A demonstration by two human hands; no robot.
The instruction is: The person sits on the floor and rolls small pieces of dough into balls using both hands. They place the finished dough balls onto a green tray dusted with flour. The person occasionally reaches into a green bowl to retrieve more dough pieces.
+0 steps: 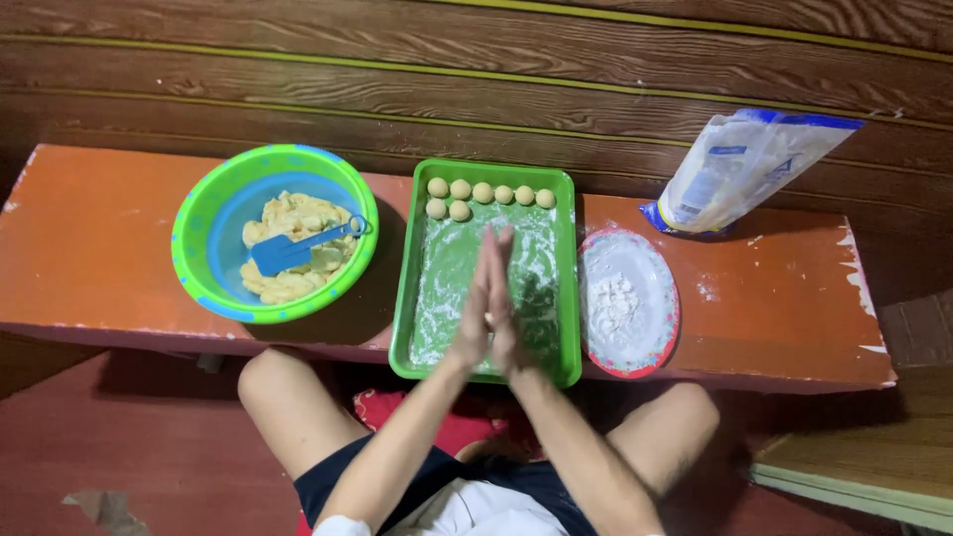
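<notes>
Left hand (474,308) and right hand (506,308) are pressed palm to palm above the green tray (566,298), a dough piece (488,320) barely glimpsed between them; it is judged likely to stick or drop if squeezed unevenly.

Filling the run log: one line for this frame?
left hand pressed palm to palm with right hand | over green tray | dough balls at tray's far end | bowl left | floured plate right
</notes>
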